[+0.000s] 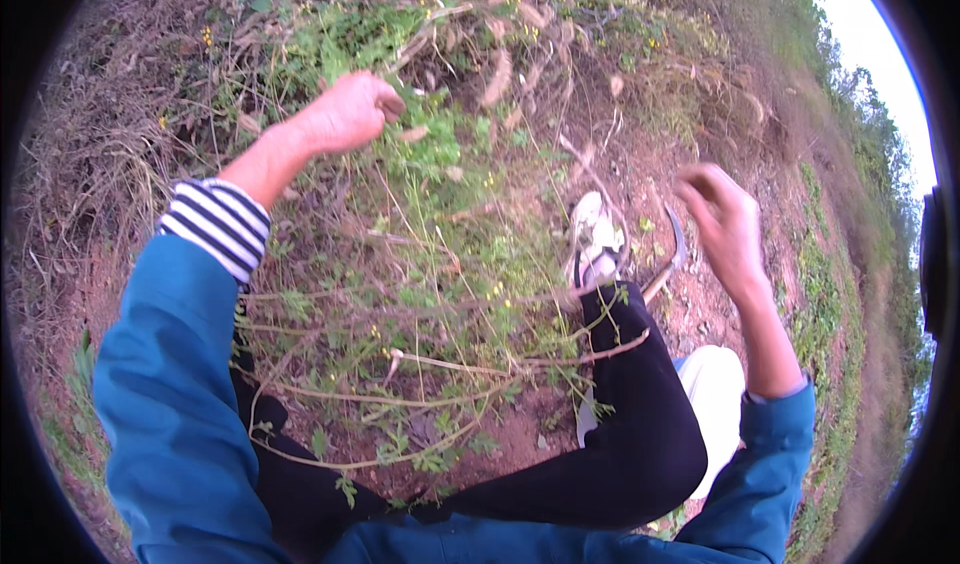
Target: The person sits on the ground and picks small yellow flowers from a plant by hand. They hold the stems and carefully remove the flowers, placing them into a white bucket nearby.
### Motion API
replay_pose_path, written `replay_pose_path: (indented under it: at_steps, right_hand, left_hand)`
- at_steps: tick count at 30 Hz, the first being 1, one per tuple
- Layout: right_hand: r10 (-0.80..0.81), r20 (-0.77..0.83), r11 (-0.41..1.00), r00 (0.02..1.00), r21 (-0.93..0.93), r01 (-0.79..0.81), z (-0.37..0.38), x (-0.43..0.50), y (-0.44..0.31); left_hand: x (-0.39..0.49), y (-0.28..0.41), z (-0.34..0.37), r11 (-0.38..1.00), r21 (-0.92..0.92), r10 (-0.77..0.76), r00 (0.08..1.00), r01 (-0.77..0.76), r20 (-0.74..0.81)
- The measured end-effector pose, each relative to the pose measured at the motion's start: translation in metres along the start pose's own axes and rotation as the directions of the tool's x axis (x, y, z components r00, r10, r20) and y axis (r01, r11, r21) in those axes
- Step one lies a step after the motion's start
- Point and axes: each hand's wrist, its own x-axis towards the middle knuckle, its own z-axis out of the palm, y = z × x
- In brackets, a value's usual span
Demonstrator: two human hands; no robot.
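My left hand (352, 111) is curled above green leafy weeds (431, 144) at the upper left. Whether its fingers grip a stem is hidden. On the right, my right hand (724, 219) hangs in the air with bent fingers, blurred by motion, and I cannot make out anything in it. Just left of that hand, a sickle (679, 240) with a curved metal blade and a wooden handle lies on the soil, its handle partly behind my leg. Long cut-looking stems with leaves (450, 399) stretch between and across my legs.
My bent legs in black trousers (637, 429) frame the weeds, with a light shoe (594, 230) on the ground. A white object (712, 391), perhaps a bag or bucket, sits beside my right knee. Dry grass (112, 136) covers the left; bare reddish soil (694, 316) shows at right.
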Motion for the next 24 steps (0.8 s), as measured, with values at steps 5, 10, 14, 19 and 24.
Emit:
replay_pose_path:
  at_steps: [5, 10, 14, 19, 24]
  right_hand:
    - [-0.312, -0.125, 0.948, 0.942, -0.112, 0.299, 0.115, 0.147, -0.011]
    - [-0.418, -0.098, 0.852, 0.903, -0.386, 0.352, 0.204, 0.241, 0.016]
    - [-0.064, 0.068, 0.902, 0.996, -0.422, 0.087, 0.237, 0.263, 0.027]
    - [0.047, 0.098, 0.852, 0.994, -0.524, 0.011, 0.234, 0.257, 0.012]
    - [-0.145, 0.147, 0.835, 0.979, -0.512, 0.200, 0.214, 0.243, -0.016]
  left_hand:
    - [-0.004, -0.006, 0.008, 0.996, 0.006, 0.089, 0.996, -0.089, -0.016]
    - [-0.012, -0.019, 0.011, 0.988, 0.055, 0.148, 0.988, -0.146, -0.048]
    - [-0.013, -0.029, 0.013, 0.986, -0.014, 0.166, 0.983, -0.168, -0.081]
    - [-0.014, -0.030, 0.016, 0.987, -0.036, 0.151, 0.985, -0.155, -0.080]
    - [-0.016, -0.023, 0.016, 0.993, 0.025, 0.114, 0.993, -0.113, -0.041]
